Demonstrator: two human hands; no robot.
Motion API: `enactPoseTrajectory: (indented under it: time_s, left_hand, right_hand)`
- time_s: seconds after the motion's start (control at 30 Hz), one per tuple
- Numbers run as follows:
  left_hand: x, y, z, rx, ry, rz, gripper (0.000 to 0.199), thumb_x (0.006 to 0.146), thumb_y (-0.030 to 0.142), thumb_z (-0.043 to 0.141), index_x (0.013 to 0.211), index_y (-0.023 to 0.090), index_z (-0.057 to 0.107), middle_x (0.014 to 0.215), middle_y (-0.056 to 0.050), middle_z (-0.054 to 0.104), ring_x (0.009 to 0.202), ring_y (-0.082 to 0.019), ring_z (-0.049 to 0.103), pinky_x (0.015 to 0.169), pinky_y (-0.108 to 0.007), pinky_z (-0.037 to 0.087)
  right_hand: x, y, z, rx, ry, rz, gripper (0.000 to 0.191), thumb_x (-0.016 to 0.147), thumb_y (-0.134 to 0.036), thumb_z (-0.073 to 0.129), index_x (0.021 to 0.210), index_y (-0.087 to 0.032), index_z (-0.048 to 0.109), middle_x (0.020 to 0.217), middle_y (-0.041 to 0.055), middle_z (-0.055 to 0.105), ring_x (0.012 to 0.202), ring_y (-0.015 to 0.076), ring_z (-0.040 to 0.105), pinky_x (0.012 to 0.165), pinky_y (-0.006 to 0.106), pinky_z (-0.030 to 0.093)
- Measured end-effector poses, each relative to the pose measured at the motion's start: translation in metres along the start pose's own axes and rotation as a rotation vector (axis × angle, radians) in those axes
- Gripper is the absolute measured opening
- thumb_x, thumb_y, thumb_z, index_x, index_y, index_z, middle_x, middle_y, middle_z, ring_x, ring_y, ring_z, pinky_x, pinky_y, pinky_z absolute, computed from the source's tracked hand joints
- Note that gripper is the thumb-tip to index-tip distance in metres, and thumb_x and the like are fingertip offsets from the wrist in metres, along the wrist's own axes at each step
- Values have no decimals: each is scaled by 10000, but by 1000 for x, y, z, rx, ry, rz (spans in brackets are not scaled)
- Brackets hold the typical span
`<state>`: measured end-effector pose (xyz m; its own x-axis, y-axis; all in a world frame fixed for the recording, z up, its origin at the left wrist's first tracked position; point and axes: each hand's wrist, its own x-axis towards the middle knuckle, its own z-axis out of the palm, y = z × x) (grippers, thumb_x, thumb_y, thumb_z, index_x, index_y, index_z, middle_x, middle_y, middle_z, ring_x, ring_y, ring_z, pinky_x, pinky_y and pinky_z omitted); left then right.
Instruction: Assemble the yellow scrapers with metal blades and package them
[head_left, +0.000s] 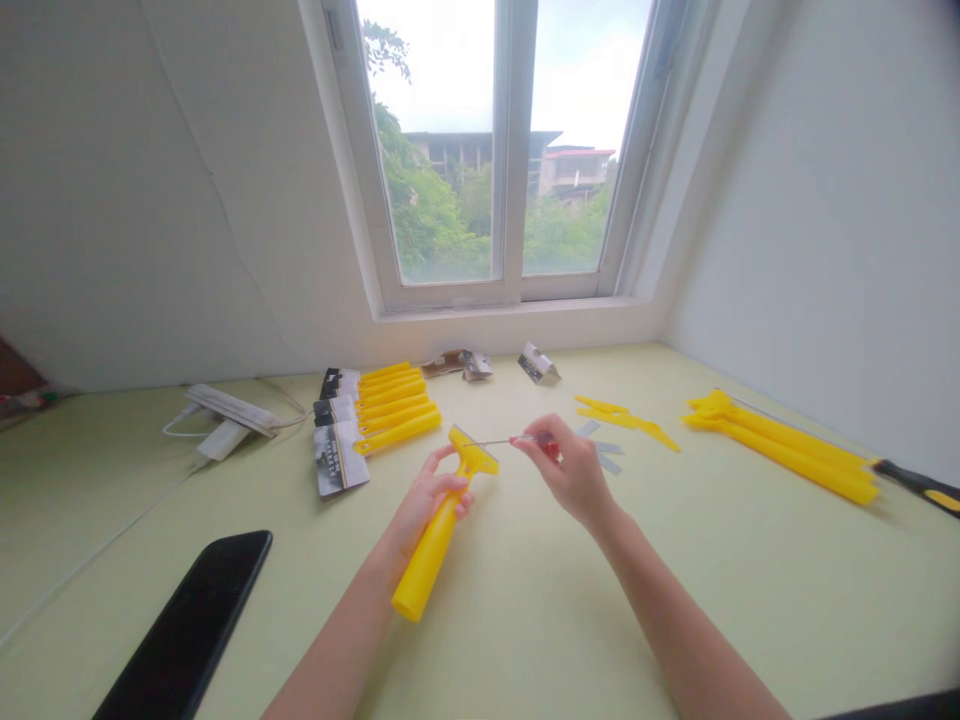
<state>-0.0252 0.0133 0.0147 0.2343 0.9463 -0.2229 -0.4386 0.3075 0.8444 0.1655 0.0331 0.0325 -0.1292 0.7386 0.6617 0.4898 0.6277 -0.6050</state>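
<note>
My left hand [435, 500] is wrapped round the neck of a yellow scraper [427, 562], whose wide head points away from me and whose thick handle slants toward me. In my right hand [568, 468] is a screwdriver [534, 440] with a partly red handle. Its thin shaft points left and reaches the scraper's head; whether the tip sits in a screw is too small to tell. Just beyond my right hand lie several flat grey blades [609, 448] and some thin yellow pieces [622, 415].
Several yellow handles with cards [401, 428] lie at the left back, beside a white power strip [232, 410]. A black phone [191, 625] is front left. Long yellow tools [795, 450] and a black-handled tool [919, 482] lie right. Folded card [538, 363] stands near the window.
</note>
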Motion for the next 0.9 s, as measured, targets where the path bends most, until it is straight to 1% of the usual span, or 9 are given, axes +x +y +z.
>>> enactPoseTrajectory:
  time_s: [0.2, 0.37, 0.43, 0.53, 0.63, 0.77, 0.9]
  left_hand:
    - [3, -2, -2, 29, 2, -2, 602, 595, 102, 547, 1131, 255, 321, 755, 8, 540, 446, -46, 481, 420, -149, 312]
    - [3, -4, -3, 54, 1, 7, 595, 603, 103, 543, 1133, 247, 314, 736, 8, 541, 449, -51, 481, 423, -151, 315]
    - [4, -4, -4, 46, -3, 1, 601, 603, 104, 549, 1137, 248, 314, 755, 1, 546, 454, -52, 483, 425, -153, 318]
    - [4, -4, -4, 24, -12, 2, 600, 606, 111, 552, 1142, 249, 320, 777, -6, 546, 463, -52, 487, 428, -155, 322]
    - [4, -2, -3, 21, -5, -5, 616, 599, 104, 549, 1147, 254, 309, 776, -3, 543, 452, -46, 482, 427, -153, 318]
    - [3, -1, -2, 34, -25, 11, 597, 608, 97, 534, 1139, 255, 311, 793, -10, 552, 447, -41, 481, 426, -149, 314]
    - [3, -3, -4, 46, -40, 23, 567, 621, 96, 531, 1125, 252, 326, 768, -4, 553, 460, -46, 489, 437, -148, 322]
  right_hand:
    - [-1, 0, 1, -64, 9, 24, 195, 789, -378, 511, 720, -197, 486, 527, -42, 491, 448, 85, 448, 442, 197, 365]
    - [-1, 0, 1, -48, 25, 47, 194, 772, -380, 532, 719, -197, 500, 525, -37, 515, 453, 93, 486, 438, 197, 382]
    - [0, -1, 2, -36, 22, 29, 170, 780, -362, 523, 742, -197, 516, 558, -23, 546, 481, 101, 511, 455, 203, 407]
    - [0, -2, 3, 1, -26, -20, 127, 805, -313, 487, 803, -194, 531, 683, 20, 602, 585, 124, 561, 516, 225, 448]
    - [0, -2, 4, 34, -67, -49, 112, 814, -290, 477, 787, -193, 525, 726, 34, 605, 642, 136, 574, 562, 241, 465]
    - [-1, 1, 3, 46, -45, -5, 124, 799, -310, 513, 759, -193, 526, 670, 17, 605, 596, 129, 564, 555, 241, 462]
    - [-2, 2, 2, 26, -42, 29, 147, 785, -333, 532, 744, -191, 534, 612, 1, 596, 530, 116, 530, 514, 231, 435]
